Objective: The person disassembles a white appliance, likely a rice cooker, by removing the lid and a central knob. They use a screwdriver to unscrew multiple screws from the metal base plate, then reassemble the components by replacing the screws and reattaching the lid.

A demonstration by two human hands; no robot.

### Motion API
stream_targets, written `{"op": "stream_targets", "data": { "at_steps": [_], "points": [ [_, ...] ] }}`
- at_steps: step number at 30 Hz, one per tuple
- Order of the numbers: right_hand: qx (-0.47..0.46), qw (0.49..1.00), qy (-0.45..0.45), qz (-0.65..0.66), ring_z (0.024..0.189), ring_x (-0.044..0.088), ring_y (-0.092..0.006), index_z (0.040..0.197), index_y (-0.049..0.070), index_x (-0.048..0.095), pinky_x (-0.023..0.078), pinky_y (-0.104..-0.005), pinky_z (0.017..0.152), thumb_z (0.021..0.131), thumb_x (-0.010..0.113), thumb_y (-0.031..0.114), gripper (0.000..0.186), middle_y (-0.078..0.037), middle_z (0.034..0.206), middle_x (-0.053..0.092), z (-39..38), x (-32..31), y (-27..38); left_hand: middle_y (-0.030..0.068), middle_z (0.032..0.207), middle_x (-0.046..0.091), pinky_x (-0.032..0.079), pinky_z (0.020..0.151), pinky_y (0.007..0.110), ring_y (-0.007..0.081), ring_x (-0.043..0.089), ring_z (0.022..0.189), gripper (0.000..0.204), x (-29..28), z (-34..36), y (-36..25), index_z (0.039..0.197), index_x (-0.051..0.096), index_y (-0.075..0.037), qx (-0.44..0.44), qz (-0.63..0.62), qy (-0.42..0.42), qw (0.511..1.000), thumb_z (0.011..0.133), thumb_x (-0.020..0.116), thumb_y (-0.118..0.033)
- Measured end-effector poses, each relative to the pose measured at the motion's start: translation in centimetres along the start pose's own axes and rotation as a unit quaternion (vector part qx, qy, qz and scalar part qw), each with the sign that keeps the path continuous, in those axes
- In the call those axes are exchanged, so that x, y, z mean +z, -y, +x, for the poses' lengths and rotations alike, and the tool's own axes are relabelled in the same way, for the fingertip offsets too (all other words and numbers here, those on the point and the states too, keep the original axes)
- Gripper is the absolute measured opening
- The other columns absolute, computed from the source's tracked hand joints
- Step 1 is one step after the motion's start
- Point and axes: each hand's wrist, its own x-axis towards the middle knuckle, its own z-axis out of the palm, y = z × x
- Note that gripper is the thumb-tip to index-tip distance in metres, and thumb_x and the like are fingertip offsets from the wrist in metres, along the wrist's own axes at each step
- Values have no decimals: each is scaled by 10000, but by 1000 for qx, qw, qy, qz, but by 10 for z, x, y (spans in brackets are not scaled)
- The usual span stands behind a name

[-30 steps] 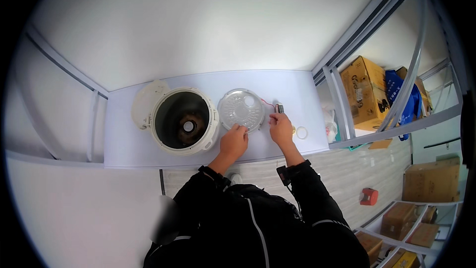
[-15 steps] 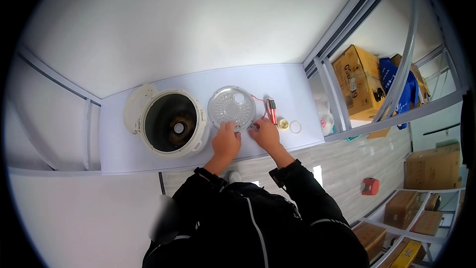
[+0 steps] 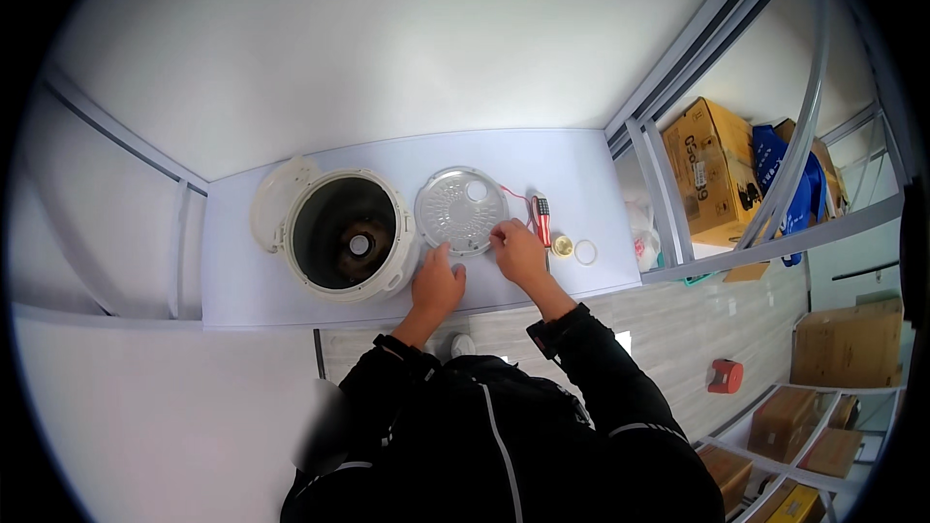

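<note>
A round, silvery metal lid plate (image 3: pixel 453 213) with a hole near its top lies flat on the white table. My right hand (image 3: pixel 520 254) is at its lower right edge, fingertips pinched together over the rim; whatever may be between them is too small to make out. Below the plate's lower left edge rests my left hand (image 3: pixel 438 286), its thumb apart from the fingers and nothing seen in it. To the left stands a white rice cooker body (image 3: pixel 407 266) with its lid swung back, its dark inside showing. A red and black screwdriver (image 3: pixel 542 218) lies right of the plate.
Right of my right hand lie a small gold-coloured round part (image 3: pixel 562 247) and a pale ring (image 3: pixel 586 252). A thin red wire (image 3: pixel 515 193) runs from the plate toward the screwdriver. Cardboard boxes (image 3: pixel 712 169) stand beyond the frame at right; a red stool (image 3: pixel 725 376) is on the floor.
My right hand has moved up along the plate's right edge, its fingertips now closer together. My left hand has slid slightly left, off the plate's lower rim. The whole view has shifted a little.
</note>
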Motion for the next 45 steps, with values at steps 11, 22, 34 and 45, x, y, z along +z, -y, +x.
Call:
{"op": "stream_targets", "data": {
  "at_steps": [11,22,34,45],
  "points": [
    [2,995,21,95,956,712,-307,1114,136,735,561,-443,803,932,644,89,208,-89,1057,708,-6,12,-6,181,1301,576,555,908,518,423,649,1127,556,0,0,11,1425,545,-76,25,-10,12,1000,915,716,-220],
    [119,984,-127,-43,1047,672,-347,1165,95,716,559,-464,864,936,709,192,248,-148,1118,665,-1,-35,-42,93,1191,640,574,851,452,317,695,1019,419,2,3,-2,1325,648,-120,55,22,21,998,908,681,-140],
    [182,964,-79,-174,1082,671,-334,1228,149,642,572,-492,847,865,791,411,472,-91,1105,689,5,-34,-35,50,1225,664,576,856,416,261,713,1012,556,-23,-4,-26,1403,628,-156,135,0,129,982,865,738,-242],
    [250,959,-6,-136,998,744,-388,1183,96,654,574,-520,836,917,692,409,412,-169,1040,774,25,-49,-27,80,1016,693,562,764,417,301,691,892,282,-152,-42,-81,1137,740,-89,311,-37,-16,949,856,746,-103]
  ]
}}
